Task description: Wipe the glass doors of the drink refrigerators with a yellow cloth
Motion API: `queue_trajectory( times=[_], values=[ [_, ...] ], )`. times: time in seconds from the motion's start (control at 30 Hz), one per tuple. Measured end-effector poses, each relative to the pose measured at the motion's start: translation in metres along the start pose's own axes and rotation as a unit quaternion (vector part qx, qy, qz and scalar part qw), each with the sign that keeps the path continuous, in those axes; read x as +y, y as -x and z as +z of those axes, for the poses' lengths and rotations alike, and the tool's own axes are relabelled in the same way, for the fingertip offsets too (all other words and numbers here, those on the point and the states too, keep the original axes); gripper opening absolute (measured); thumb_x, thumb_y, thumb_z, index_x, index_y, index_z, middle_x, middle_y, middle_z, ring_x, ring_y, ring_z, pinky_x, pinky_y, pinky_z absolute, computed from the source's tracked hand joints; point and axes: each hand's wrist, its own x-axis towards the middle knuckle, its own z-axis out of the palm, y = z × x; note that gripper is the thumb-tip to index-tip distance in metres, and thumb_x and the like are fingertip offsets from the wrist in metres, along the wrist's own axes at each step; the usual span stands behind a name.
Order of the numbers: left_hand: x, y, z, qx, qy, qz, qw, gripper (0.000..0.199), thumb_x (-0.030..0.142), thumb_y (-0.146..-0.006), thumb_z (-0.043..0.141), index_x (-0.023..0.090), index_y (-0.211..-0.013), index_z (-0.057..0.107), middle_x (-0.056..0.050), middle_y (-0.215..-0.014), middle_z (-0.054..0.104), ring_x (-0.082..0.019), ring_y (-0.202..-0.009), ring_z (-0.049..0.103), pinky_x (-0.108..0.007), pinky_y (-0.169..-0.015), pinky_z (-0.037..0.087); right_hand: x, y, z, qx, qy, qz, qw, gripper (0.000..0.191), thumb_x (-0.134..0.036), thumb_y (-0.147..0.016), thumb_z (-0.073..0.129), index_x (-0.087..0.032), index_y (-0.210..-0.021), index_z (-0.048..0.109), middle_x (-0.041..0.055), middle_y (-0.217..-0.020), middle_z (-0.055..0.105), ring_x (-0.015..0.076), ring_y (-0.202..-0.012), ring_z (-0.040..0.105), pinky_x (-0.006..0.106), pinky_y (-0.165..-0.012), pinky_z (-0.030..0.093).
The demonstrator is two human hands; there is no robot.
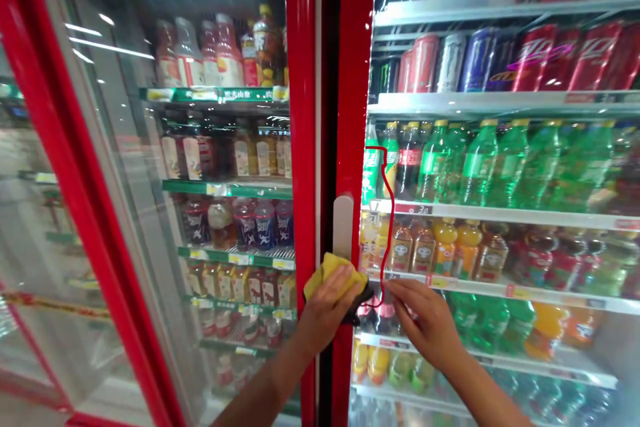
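My left hand (327,303) presses a folded yellow cloth (333,270) against the red door frame (353,147), just below a pale upright handle plate (343,227). Something dark (364,300) shows under the cloth; I cannot make out its kind. A thin red cord (391,207) loops from the frame's edge down to the dark piece. My right hand (425,313) is in front of the glass, its fingers curled and the fingertips pinched at the lower part of the cord.
Behind the right door, shelves (480,213) hold green bottles (480,157), cans (480,60) and juice bottles (453,247). The left cooler door (303,113) stands beside it, with more drinks behind its glass. Another red frame (75,167) slants along the far left.
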Motion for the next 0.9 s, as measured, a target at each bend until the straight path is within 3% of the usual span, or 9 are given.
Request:
queue_trajectory(
  times=[0.13, 0.2, 0.33, 0.5, 0.57, 0.7, 0.8, 0.9],
  values=[
    [-0.022, -0.031, 0.028, 0.022, -0.056, -0.01, 0.998, 0.054, 0.028, -0.097, 0.06, 0.035, -0.149, 0.048, -0.003, -0.157, 0.048, -0.023, -0.153, 0.032, -0.042, -0.125, 0.029, 0.0, -0.021, -0.001, 0.021, -0.002, 0.038, 0.999, 0.028, -0.018, -0.094, 0.054, -0.025, -0.112, 0.074, 0.007, -0.101, 0.079, 0.0208, -0.088, 0.076, 0.033, -0.077, 0.063],
    [-0.031, -0.049, 0.031, 0.037, -0.059, -0.007, 0.998, 0.062, 0.03, -0.095, 0.063, 0.036, -0.153, 0.043, -0.004, -0.161, 0.042, -0.025, -0.155, 0.027, -0.044, -0.125, 0.029, 0.001, -0.031, -0.006, 0.023, -0.011, 0.044, 0.999, 0.028, -0.019, -0.094, 0.054, -0.026, -0.112, 0.075, 0.0067, -0.1, 0.079, 0.021, -0.089, 0.076, 0.034, -0.077, 0.063],
    [-0.05, -0.109, 0.009, 0.06, -0.037, -0.051, 0.996, 0.071, 0.017, -0.094, 0.058, 0.033, -0.158, 0.032, -0.009, -0.169, 0.025, -0.03, -0.156, 0.021, -0.049, -0.121, 0.035, 0.005, -0.047, -0.023, 0.002, -0.019, 0.038, 0.999, 0.031, -0.018, -0.095, 0.052, -0.027, -0.114, 0.075, 0.0063, -0.099, 0.079, 0.0204, -0.088, 0.076, 0.033, -0.076, 0.063],
    [-0.078, -0.205, -0.034, 0.06, -0.001, -0.043, 0.997, 0.067, 0.006, -0.092, 0.046, 0.023, -0.157, 0.036, -0.013, -0.163, 0.037, -0.025, -0.156, 0.023, -0.047, -0.123, 0.033, 0.017, -0.076, -0.035, 0.017, -0.012, 0.012, 1.0, 0.03, -0.02, -0.095, 0.053, -0.027, -0.114, 0.074, 0.0073, -0.102, 0.079, 0.0217, -0.091, 0.075, 0.035, -0.078, 0.062],
    [-0.086, -0.236, -0.045, 0.085, -0.024, -0.051, 0.995, 0.063, 0.008, -0.095, 0.043, 0.021, -0.156, 0.037, -0.013, -0.165, 0.032, -0.024, -0.157, 0.019, -0.047, -0.125, 0.029, 0.022, -0.095, -0.032, 0.051, -0.009, -0.012, 0.999, 0.03, -0.019, -0.095, 0.053, -0.027, -0.115, 0.074, 0.0078, -0.103, 0.078, 0.0219, -0.093, 0.074, 0.037, -0.08, 0.062],
    [-0.096, -0.275, -0.049, 0.085, -0.088, -0.094, 0.988, 0.06, 0.024, -0.101, 0.042, 0.022, -0.159, 0.029, -0.013, -0.17, 0.019, -0.028, -0.158, 0.011, -0.057, -0.125, 0.021, 0.033, -0.137, -0.022, 0.103, 0.008, -0.057, 0.993, 0.037, -0.016, -0.094, 0.051, -0.027, -0.123, 0.071, 0.0106, -0.117, 0.074, 0.0241, -0.11, 0.07, 0.045, -0.093, 0.06],
    [-0.106, -0.297, -0.047, 0.067, -0.111, -0.094, 0.987, 0.06, 0.028, -0.102, 0.041, 0.024, -0.16, 0.027, -0.013, -0.169, 0.021, -0.029, -0.157, 0.016, -0.059, -0.124, 0.021, 0.042, -0.167, -0.021, 0.082, 0.051, -0.081, 0.992, 0.043, -0.013, -0.093, 0.049, -0.024, -0.13, 0.067, 0.0131, -0.133, 0.067, 0.0274, -0.127, 0.061, 0.051, -0.102, 0.055],
    [-0.125, -0.336, -0.058, 0.102, -0.12, -0.084, 0.984, 0.058, 0.027, -0.102, 0.038, 0.023, -0.16, 0.029, -0.014, -0.169, 0.022, -0.029, -0.157, 0.017, -0.057, -0.124, 0.022, 0.047, -0.202, -0.031, 0.058, 0.101, -0.105, 0.988, 0.042, -0.014, -0.093, 0.05, -0.02, -0.13, 0.067, 0.0158, -0.138, 0.064, 0.0302, -0.129, 0.059, 0.054, -0.104, 0.053]
  ],
)
